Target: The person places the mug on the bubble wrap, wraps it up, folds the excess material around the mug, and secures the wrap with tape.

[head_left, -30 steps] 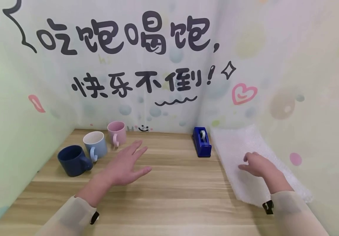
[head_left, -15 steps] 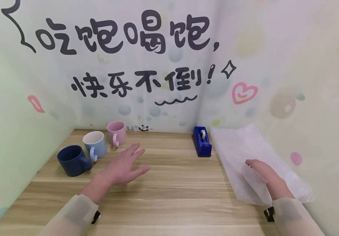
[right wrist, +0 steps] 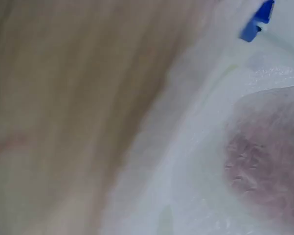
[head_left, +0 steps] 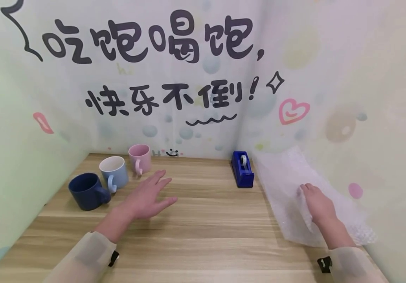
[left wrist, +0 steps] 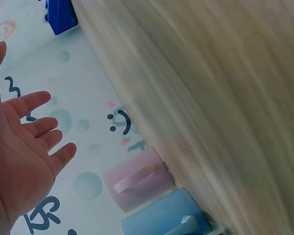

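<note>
My right hand [head_left: 320, 204] grips part of a sheet of clear bubble wrap [head_left: 280, 179] on the right side of the table, and the held part is raised in a fold. Through the plastic, the right wrist view shows the hand [right wrist: 264, 169] blurred behind the bubble wrap [right wrist: 200, 171]. Fingers spread, my left hand [head_left: 146, 199] hovers over the wood with nothing in it. Left of it, a dark blue mug [head_left: 85, 193], a light blue mug [head_left: 117, 177] and a pink mug [head_left: 143, 158] stand in a slanting row.
A blue tape dispenser [head_left: 242, 173] stands at the back, beside the bubble wrap's left edge. The wooden table [head_left: 203, 243] meets a printed wall covering [head_left: 203, 137] behind, with walls close on the left and right.
My right hand first hovered over the bubble wrap, then went under its edge and now grips a lifted fold. My left hand has barely shifted.
</note>
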`<state>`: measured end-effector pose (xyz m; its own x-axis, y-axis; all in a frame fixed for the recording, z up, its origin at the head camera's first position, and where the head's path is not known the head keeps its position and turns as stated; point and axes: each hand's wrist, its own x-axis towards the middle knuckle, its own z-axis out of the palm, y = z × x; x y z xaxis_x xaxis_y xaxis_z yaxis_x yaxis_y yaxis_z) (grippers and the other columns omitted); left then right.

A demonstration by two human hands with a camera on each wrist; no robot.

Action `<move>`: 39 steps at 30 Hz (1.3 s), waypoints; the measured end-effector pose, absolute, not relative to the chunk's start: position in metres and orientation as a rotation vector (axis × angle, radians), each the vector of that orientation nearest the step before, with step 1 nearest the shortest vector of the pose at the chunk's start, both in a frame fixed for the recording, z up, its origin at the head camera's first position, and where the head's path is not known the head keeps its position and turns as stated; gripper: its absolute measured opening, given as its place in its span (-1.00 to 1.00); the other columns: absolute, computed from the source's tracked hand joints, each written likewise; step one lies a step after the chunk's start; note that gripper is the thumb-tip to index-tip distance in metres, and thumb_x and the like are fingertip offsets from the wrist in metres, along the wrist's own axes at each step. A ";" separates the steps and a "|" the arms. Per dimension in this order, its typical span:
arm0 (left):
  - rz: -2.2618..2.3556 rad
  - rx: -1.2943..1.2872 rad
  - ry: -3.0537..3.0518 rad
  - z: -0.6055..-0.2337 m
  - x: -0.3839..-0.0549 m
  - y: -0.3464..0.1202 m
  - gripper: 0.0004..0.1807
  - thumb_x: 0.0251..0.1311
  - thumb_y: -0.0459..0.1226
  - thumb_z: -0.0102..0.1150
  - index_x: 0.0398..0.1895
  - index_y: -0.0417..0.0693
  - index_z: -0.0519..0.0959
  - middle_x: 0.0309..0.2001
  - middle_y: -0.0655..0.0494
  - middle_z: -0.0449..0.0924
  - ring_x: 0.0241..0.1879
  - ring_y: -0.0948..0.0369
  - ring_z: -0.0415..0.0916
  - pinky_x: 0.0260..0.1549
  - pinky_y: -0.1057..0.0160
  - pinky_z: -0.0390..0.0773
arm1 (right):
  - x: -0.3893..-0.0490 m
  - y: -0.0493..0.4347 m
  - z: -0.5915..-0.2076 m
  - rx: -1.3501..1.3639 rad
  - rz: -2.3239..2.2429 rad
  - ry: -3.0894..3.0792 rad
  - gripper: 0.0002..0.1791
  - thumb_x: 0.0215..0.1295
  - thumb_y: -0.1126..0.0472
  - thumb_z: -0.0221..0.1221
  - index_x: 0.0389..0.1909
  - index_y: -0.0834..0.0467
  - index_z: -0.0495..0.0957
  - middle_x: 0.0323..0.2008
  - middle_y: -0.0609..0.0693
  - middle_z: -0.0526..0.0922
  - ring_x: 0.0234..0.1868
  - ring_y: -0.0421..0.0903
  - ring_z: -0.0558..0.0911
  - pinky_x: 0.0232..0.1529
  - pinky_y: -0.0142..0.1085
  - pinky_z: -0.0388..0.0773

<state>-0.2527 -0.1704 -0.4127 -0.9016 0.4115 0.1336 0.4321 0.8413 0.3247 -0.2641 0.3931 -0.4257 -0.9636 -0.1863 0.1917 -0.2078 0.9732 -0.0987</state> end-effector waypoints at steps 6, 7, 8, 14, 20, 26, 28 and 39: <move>-0.554 -0.689 -2.919 -0.410 -0.253 -0.168 -0.12 0.55 0.30 0.07 0.63 -0.14 0.41 0.74 -0.24 0.12 0.72 -0.28 0.10 0.60 -0.41 0.26 | -0.248 0.363 -0.402 0.435 0.115 -2.750 -0.53 0.25 0.64 -0.09 0.15 0.39 0.50 0.10 0.34 0.60 0.15 0.34 0.58 0.18 0.23 0.62; -0.563 -0.692 -2.912 -0.409 -0.253 -0.168 -0.13 0.55 0.28 0.09 0.63 -0.15 0.40 0.74 -0.25 0.13 0.72 -0.28 0.09 0.60 -0.41 0.26 | -0.246 0.355 -0.398 0.472 0.105 -2.708 -0.56 0.24 0.62 -0.09 0.10 0.36 0.53 0.06 0.29 0.61 0.09 0.30 0.59 0.12 0.19 0.64; -0.566 -0.696 -2.903 -0.408 -0.253 -0.167 -0.14 0.55 0.27 0.10 0.63 -0.16 0.40 0.74 -0.26 0.13 0.71 -0.29 0.10 0.60 -0.41 0.25 | -0.245 0.348 -0.394 0.509 0.098 -2.667 -0.57 0.22 0.61 -0.07 0.06 0.32 0.55 0.01 0.24 0.62 0.04 0.25 0.60 0.06 0.15 0.65; -0.637 -0.691 -2.833 -0.394 -0.252 -0.167 -0.16 0.58 0.19 0.12 0.65 -0.19 0.34 0.72 -0.29 0.14 0.68 -0.33 0.14 0.59 -0.44 0.25 | -0.240 0.295 -0.388 0.792 0.165 -2.533 -0.66 0.35 0.51 0.06 -0.01 0.12 0.63 -0.06 -0.01 0.66 -0.05 0.00 0.60 -0.04 -0.04 0.68; -0.817 -0.676 -2.620 -0.379 -0.258 -0.166 -0.34 0.66 -0.05 0.05 0.63 -0.24 0.34 0.68 -0.26 0.24 0.68 -0.28 0.15 0.60 -0.42 0.23 | -0.239 0.250 -0.405 1.204 0.071 -2.415 -0.83 0.42 0.34 0.19 -0.11 0.01 0.63 -0.13 -0.14 0.63 -0.11 -0.16 0.57 -0.07 -0.21 0.67; -0.708 -0.814 -2.824 -0.384 -0.264 -0.164 -0.38 0.55 -0.05 0.28 0.54 -0.13 0.51 0.63 -0.26 0.36 0.64 -0.27 0.27 0.58 -0.38 0.31 | -0.237 0.220 -0.418 1.497 -0.097 -2.220 -0.89 0.45 0.25 0.18 -0.13 -0.04 0.53 -0.15 -0.21 0.55 -0.14 -0.22 0.47 -0.09 -0.32 0.50; -0.661 -0.876 -2.971 -0.392 -0.265 -0.164 -0.21 0.45 0.06 0.39 0.61 -0.08 0.44 0.69 -0.28 0.23 0.69 -0.31 0.14 0.62 -0.40 0.23 | -0.237 0.214 -0.420 1.540 -0.124 -2.198 -0.93 0.50 0.20 0.16 -0.12 -0.06 0.54 -0.14 -0.24 0.57 -0.12 -0.23 0.49 -0.08 -0.35 0.49; -0.544 -0.664 -3.420 -0.422 -0.251 -0.159 0.31 0.01 0.34 0.62 0.74 -0.02 0.24 0.73 -0.33 0.07 0.71 -0.38 0.02 0.58 -0.47 0.23 | -0.256 0.233 -0.431 1.106 0.128 -2.965 -0.19 0.30 -0.43 0.40 0.35 0.05 0.62 0.43 0.26 0.54 0.44 0.36 0.52 0.42 0.38 0.48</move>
<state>-0.2505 -0.1588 -0.4217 -0.8586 0.4100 -0.3077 0.2943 0.8858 0.3588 -0.2560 0.2335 -0.4308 -0.7558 -0.6548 0.0037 -0.6527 0.7529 -0.0845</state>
